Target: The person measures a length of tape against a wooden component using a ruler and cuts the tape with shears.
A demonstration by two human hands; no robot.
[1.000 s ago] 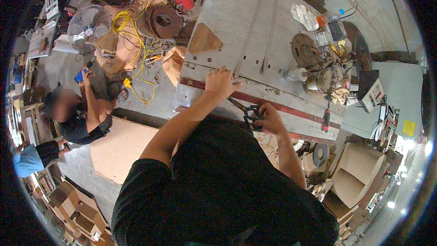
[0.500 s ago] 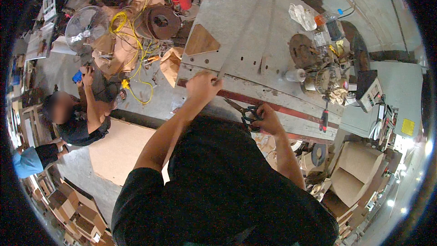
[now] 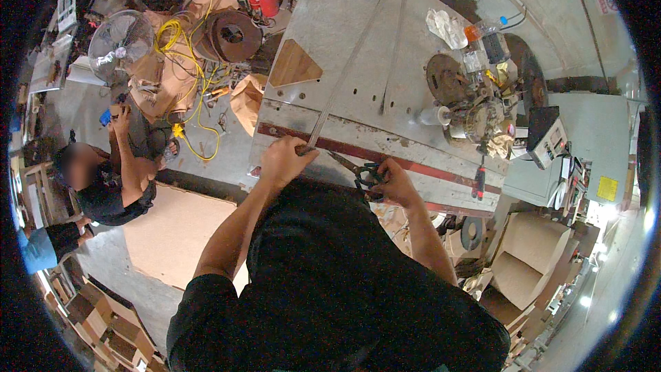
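Observation:
Pinched in my left hand (image 3: 284,160) is the near end of a long, thin, translucent-looking strip (image 3: 348,65), which stretches away across the grey metal table (image 3: 358,34). My right hand (image 3: 397,182) grips scissors (image 3: 367,176) by their dark handles, fingers in the loops. Their blades point left toward the strip's held end and are apart from it. A second narrow strip (image 3: 396,52) lies farther right on the table. Along the near side of the tabletop runs a red bar (image 3: 385,156), just beyond both hands.
A wooden piece (image 3: 295,65) lies at the table's left edge. To the right are a bottle (image 3: 434,116), a dirty machine part (image 3: 483,120) and a red-handled screwdriver (image 3: 479,182). A co-worker (image 3: 113,189) crouches at left, near a fan (image 3: 120,45) and yellow cable (image 3: 200,89).
My left hand has drawn the strip's end nearer to my body, past the red bar. The scissors stay in my right hand. The whole view has shifted slightly.

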